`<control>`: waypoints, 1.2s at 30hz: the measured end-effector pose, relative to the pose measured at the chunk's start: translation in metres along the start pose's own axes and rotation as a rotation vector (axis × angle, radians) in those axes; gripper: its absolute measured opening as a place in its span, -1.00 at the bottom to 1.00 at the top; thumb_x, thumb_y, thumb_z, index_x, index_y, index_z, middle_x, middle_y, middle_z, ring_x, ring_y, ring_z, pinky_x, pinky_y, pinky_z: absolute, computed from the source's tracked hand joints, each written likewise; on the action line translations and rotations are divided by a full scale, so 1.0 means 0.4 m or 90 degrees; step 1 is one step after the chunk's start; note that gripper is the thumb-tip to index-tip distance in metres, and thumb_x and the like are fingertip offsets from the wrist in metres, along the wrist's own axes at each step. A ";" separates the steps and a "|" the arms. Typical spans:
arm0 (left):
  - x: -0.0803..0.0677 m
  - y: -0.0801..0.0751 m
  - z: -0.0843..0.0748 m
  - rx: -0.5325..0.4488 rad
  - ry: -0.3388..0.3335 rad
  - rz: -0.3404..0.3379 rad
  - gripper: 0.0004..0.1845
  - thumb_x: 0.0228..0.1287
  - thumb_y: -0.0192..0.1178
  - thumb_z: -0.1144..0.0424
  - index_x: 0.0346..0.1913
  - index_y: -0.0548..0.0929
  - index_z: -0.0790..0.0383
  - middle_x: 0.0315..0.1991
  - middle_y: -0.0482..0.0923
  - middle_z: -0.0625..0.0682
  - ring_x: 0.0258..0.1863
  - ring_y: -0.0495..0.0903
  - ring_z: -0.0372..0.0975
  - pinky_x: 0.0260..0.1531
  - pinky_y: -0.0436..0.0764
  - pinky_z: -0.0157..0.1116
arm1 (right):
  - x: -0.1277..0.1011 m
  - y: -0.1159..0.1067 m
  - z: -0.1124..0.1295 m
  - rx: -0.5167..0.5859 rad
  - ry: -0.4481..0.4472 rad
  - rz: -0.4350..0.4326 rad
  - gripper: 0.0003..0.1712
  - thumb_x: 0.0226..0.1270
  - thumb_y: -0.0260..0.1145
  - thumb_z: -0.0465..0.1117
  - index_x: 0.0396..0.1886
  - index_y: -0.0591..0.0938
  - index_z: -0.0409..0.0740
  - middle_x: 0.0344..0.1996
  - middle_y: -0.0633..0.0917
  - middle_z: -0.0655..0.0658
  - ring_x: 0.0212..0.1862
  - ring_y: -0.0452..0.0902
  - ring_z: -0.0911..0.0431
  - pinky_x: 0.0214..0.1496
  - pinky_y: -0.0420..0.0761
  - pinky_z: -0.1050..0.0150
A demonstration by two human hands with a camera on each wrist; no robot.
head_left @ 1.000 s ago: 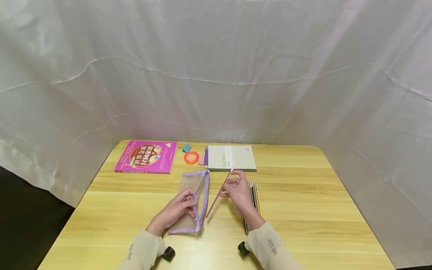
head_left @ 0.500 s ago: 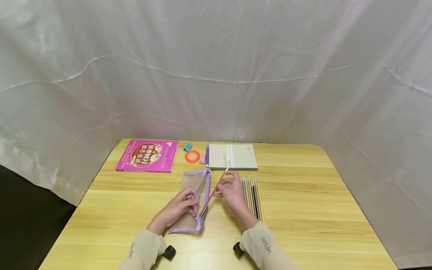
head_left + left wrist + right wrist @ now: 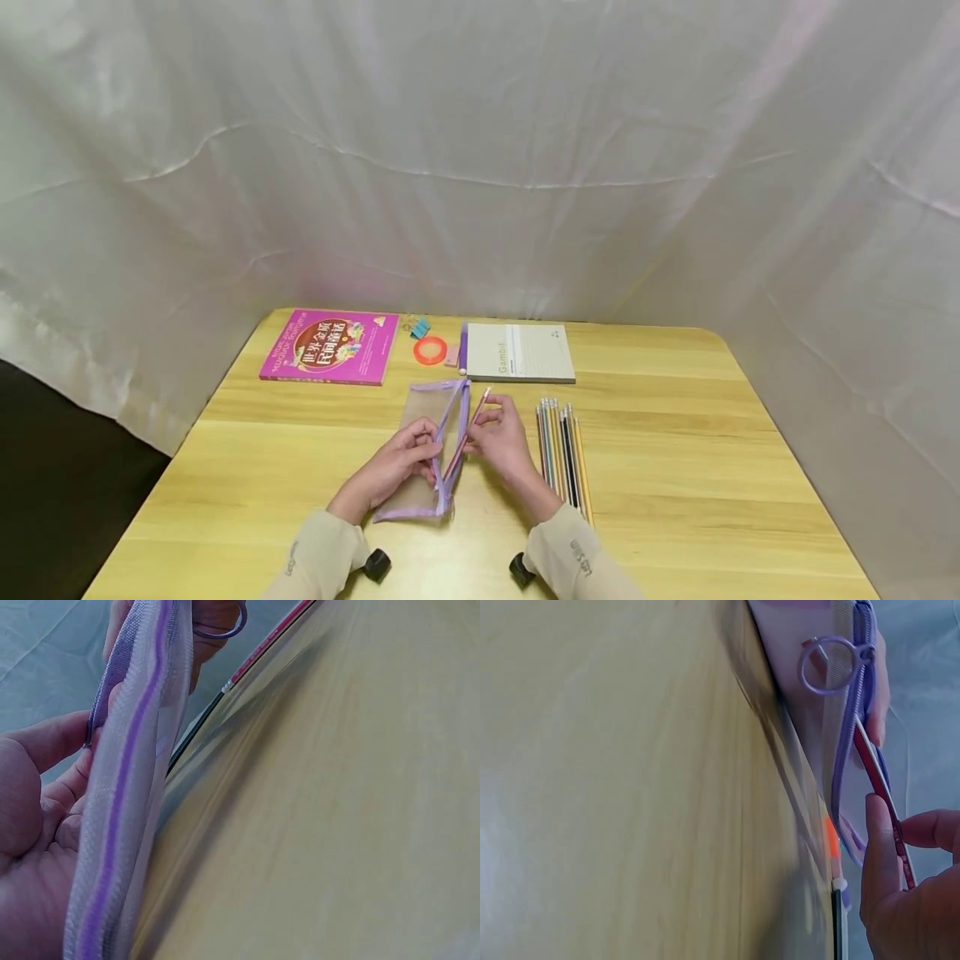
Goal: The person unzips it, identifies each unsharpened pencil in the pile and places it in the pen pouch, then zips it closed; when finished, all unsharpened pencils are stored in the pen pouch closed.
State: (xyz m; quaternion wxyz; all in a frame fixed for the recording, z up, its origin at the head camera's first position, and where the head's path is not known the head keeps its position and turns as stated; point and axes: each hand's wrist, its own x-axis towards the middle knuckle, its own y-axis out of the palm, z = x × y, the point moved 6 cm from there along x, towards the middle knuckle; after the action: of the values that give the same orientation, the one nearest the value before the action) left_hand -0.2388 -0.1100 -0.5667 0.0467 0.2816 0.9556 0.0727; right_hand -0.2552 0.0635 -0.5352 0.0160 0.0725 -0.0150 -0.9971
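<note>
A see-through mesh pencil case (image 3: 420, 500) with purple edging lies on the table, its zipper mouth spread apart. My left hand (image 3: 401, 462) pinches the left edge of that mouth between thumb and fingers. In my right hand (image 3: 501, 442) a dark red pencil (image 3: 480, 406) with a white end is held between thumb and fingers. It slants down, its lower part inside the case, as the right wrist view shows past the purple zipper (image 3: 847, 742) and its ring pull (image 3: 829, 666). Several pencils (image 3: 562, 454) lie side by side to the right of my right hand.
Along the back are a pink book (image 3: 330, 346), a teal binder clip (image 3: 420, 329), an orange tape roll (image 3: 430, 351), a pink eraser (image 3: 452, 357), a purple pen (image 3: 462, 350) and a grey notebook (image 3: 521, 354). Pale curtains (image 3: 480, 167) hang around the table.
My right hand has moved left and brought the red pencil from beside the case into its mouth. My left hand keeps its hold on the edge. More of the pencil row shows now.
</note>
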 end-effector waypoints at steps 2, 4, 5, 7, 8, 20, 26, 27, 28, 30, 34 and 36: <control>-0.001 0.001 0.003 -0.001 0.002 0.000 -0.97 0.61 0.02 0.31 -0.08 0.41 0.18 -0.38 0.50 -0.09 -0.45 0.65 -0.28 -0.36 0.74 -0.33 | -0.004 0.009 -0.004 -0.010 0.004 0.013 -0.32 0.24 0.32 -0.57 0.33 0.31 -0.34 -0.14 0.55 -0.27 -0.39 0.63 0.12 -0.28 0.83 0.17; -0.001 0.002 0.004 -0.004 0.004 0.000 -0.94 0.61 0.04 0.30 -0.07 0.40 0.21 -0.38 0.51 -0.09 -0.46 0.65 -0.28 -0.38 0.74 -0.34 | -0.008 0.019 -0.006 -0.020 0.007 0.025 -0.32 0.26 0.33 -0.56 0.34 0.31 -0.35 -0.13 0.56 -0.28 -0.38 0.64 0.12 -0.28 0.83 0.17; -0.001 0.003 0.004 -0.006 0.006 0.000 -0.92 0.61 0.04 0.29 -0.06 0.40 0.24 -0.37 0.51 -0.08 -0.46 0.65 -0.28 -0.38 0.74 -0.34 | -0.010 0.023 -0.007 -0.025 0.008 0.028 -0.32 0.26 0.33 -0.56 0.34 0.31 -0.35 -0.13 0.56 -0.28 -0.38 0.64 0.12 -0.28 0.83 0.17; -0.001 0.004 0.004 -0.008 0.009 0.001 -0.90 0.60 0.04 0.29 -0.05 0.39 0.27 -0.36 0.53 -0.08 -0.45 0.65 -0.28 -0.39 0.74 -0.35 | -0.012 0.031 -0.008 -0.031 0.012 0.031 -0.32 0.24 0.33 -0.57 0.34 0.33 -0.35 -0.14 0.57 -0.27 -0.39 0.64 0.11 -0.30 0.83 0.17; 0.000 0.005 0.004 -0.008 0.009 0.003 -0.88 0.60 0.04 0.29 -0.04 0.38 0.30 -0.35 0.53 -0.07 -0.45 0.65 -0.28 -0.39 0.74 -0.35 | -0.012 0.034 -0.009 -0.036 0.013 0.031 -0.32 0.23 0.33 -0.57 0.34 0.34 -0.35 -0.14 0.58 -0.27 -0.39 0.63 0.11 -0.31 0.83 0.18; -0.005 0.001 0.005 0.006 0.005 0.001 -0.88 0.59 0.08 0.30 -0.03 0.41 0.29 -0.25 0.60 0.02 -0.39 0.65 -0.25 -0.37 0.73 -0.34 | -0.012 0.057 -0.015 -0.098 -0.004 0.031 -0.36 0.24 0.36 -0.55 0.32 0.40 -0.36 -0.15 0.62 -0.27 -0.36 0.64 0.11 -0.36 0.81 0.24; -0.001 0.006 0.006 0.005 0.004 0.004 -0.81 0.57 0.11 0.30 -0.01 0.39 0.38 -0.30 0.54 -0.03 -0.40 0.64 -0.26 -0.37 0.74 -0.35 | -0.011 0.054 -0.024 -0.105 0.006 0.030 -0.39 0.29 0.35 -0.53 0.32 0.41 -0.36 -0.15 0.62 -0.26 -0.38 0.64 0.13 -0.35 0.81 0.25; 0.000 0.006 0.006 0.004 0.004 0.005 -0.81 0.57 0.11 0.30 -0.01 0.38 0.38 -0.30 0.54 -0.03 -0.40 0.64 -0.26 -0.38 0.74 -0.35 | -0.011 0.053 -0.025 -0.105 0.009 0.030 -0.39 0.29 0.35 -0.53 0.32 0.42 -0.36 -0.16 0.62 -0.25 -0.38 0.64 0.13 -0.34 0.81 0.25; 0.000 0.006 0.007 0.005 0.004 0.005 -0.81 0.58 0.10 0.31 -0.02 0.38 0.38 -0.31 0.53 -0.04 -0.40 0.64 -0.27 -0.38 0.74 -0.35 | -0.011 0.053 -0.025 -0.106 0.012 0.030 -0.40 0.30 0.35 -0.52 0.32 0.42 -0.35 -0.16 0.62 -0.25 -0.39 0.65 0.13 -0.34 0.81 0.24; 0.000 0.006 0.006 0.007 0.006 0.006 -0.83 0.58 0.10 0.31 -0.02 0.38 0.37 -0.32 0.53 -0.04 -0.41 0.64 -0.27 -0.37 0.74 -0.35 | -0.010 0.052 -0.026 -0.107 0.010 0.030 -0.40 0.30 0.36 -0.52 0.31 0.43 -0.36 -0.17 0.63 -0.25 -0.40 0.65 0.13 -0.33 0.81 0.23; 0.000 0.005 0.004 0.011 0.010 0.002 -0.85 0.58 0.10 0.30 -0.05 0.39 0.32 -0.33 0.53 -0.04 -0.42 0.64 -0.27 -0.37 0.74 -0.35 | -0.009 0.052 -0.025 -0.094 0.010 0.035 -0.40 0.30 0.37 -0.51 0.32 0.42 -0.36 -0.16 0.64 -0.27 -0.40 0.66 0.12 -0.33 0.82 0.20; 0.000 0.004 0.003 0.010 0.008 0.000 -0.87 0.57 0.11 0.31 -0.06 0.40 0.30 -0.33 0.53 -0.04 -0.44 0.64 -0.28 -0.38 0.73 -0.35 | -0.008 0.052 -0.026 -0.086 0.011 0.038 -0.39 0.29 0.37 -0.52 0.32 0.42 -0.37 -0.16 0.65 -0.28 -0.40 0.67 0.13 -0.33 0.82 0.20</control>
State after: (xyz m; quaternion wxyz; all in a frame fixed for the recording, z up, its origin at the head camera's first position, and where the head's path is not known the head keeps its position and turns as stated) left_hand -0.2377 -0.1084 -0.5678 0.0385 0.2815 0.9565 0.0667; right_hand -0.2500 0.0424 -0.5444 0.0507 0.0794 0.0504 -0.9943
